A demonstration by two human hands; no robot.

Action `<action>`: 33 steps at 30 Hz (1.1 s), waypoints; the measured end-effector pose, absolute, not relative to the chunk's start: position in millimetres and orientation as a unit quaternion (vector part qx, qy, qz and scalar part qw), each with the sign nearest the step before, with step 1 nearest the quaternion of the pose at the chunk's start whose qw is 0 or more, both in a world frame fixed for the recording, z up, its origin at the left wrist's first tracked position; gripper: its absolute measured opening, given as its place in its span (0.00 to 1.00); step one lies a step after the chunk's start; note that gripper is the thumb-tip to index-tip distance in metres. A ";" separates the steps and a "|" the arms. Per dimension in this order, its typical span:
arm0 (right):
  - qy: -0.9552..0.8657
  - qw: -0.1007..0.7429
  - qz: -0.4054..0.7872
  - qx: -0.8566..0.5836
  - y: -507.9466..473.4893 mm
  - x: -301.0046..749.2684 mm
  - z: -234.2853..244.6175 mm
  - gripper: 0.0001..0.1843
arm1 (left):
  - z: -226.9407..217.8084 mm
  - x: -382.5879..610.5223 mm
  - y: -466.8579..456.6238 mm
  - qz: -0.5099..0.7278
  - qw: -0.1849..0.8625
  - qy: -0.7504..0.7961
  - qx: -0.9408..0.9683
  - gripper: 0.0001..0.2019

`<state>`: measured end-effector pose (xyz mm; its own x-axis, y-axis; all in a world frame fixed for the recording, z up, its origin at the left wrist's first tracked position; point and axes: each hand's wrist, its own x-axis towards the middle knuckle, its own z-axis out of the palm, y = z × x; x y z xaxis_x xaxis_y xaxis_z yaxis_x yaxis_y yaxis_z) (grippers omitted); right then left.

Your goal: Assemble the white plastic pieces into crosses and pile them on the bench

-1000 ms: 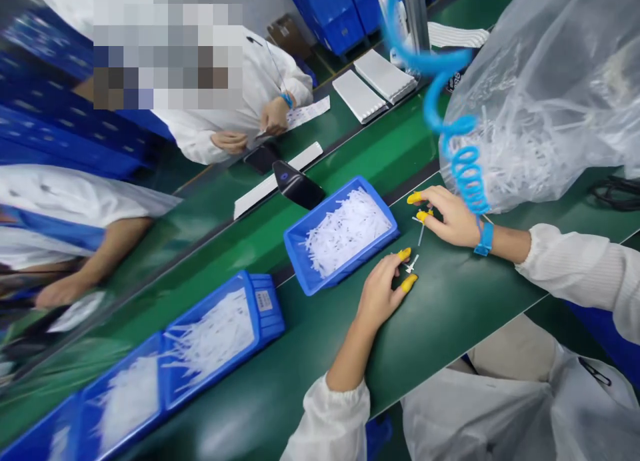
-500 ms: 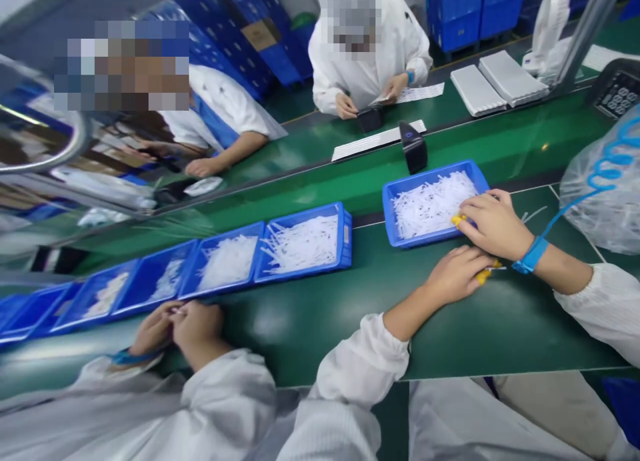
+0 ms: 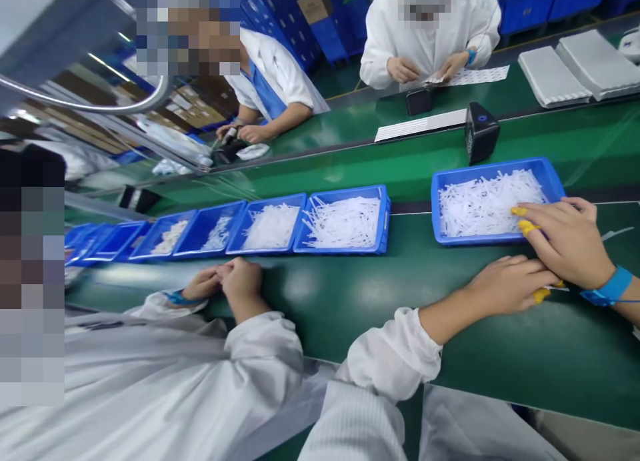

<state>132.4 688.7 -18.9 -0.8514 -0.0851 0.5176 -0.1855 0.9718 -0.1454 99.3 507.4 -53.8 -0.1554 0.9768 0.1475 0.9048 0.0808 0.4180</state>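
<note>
Now the right hand [image 3: 565, 241] is at the rectangular blue plastic tray [image 3: 550, 174] that stands along the far edge of the green-topped table [image 3: 350, 307]. A second ago it hovered over bare table near the left hand, with a small white part between the yellow-capped tips of both. Its fingers are stretched forward and lie close together, and the two yellow-capped fingertips [image 3: 520, 212] rest on the heap of thin white plastic strips [image 3: 480, 204] at the tray's near right corner. Whether they already pinch a strip I cannot tell. The left hand [image 3: 505, 284] has stayed on the table, just in front of the tray's near edge. It lies palm down with its fingers flat and together, and one yellow-capped tip shows at its right side. The small white part from before no longer shows. It may lie under the left hand or under the right wrist with its blue wrist strap [image 3: 613, 286]. So the work has moved from handling a piece on the table to the supply in the tray. Further left along the far edge stands a row of blue trays [image 3: 345, 247], and a co-worker's hands [image 3: 225, 281] are clasped at the near edge.
</note>
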 end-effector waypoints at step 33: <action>-0.861 0.045 0.495 0.104 726.1 204.5 -40.8 0.03 | -47.3 82.3 497.2 0.414 0.280 0.718 0.485 0.15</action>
<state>204.5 726.1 -40.8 -0.9744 -0.1335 0.1808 -0.2234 0.4875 -0.8441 82.3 497.2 -47.3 -0.3732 0.9277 0.0006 0.4645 0.1863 0.8658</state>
